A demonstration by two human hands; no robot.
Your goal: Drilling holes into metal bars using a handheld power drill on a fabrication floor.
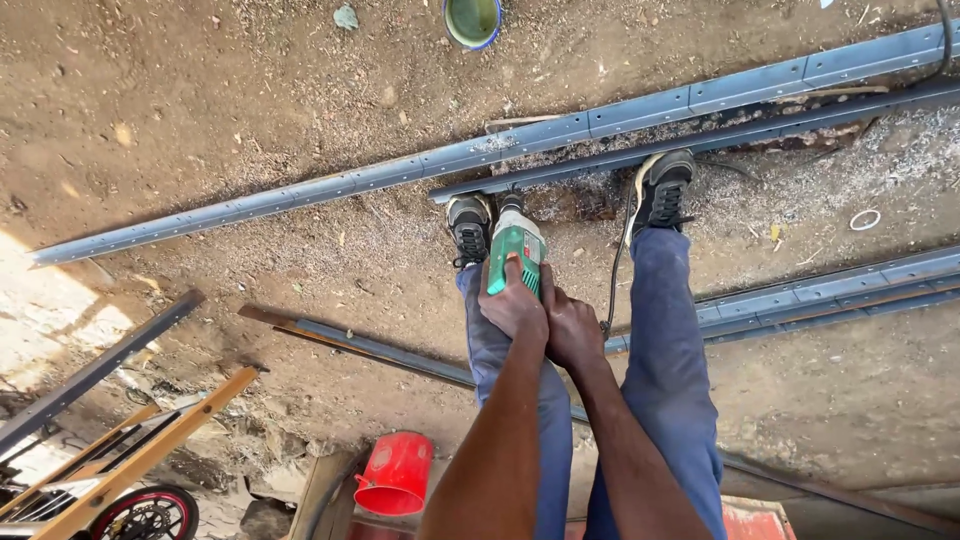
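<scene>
Head view: I see both hands clamped on a green grinder [517, 256], left hand [513, 305] in front, right hand [572, 330] behind, its nose pointing down at the steel bar [700, 140] between my shoes.

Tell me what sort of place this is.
Probably an outdoor metalworking yard. Long steel bars lie on bare dirt ground strewn with filings, and both hands, left hand and right hand, hold a green power tool down against one.
</scene>
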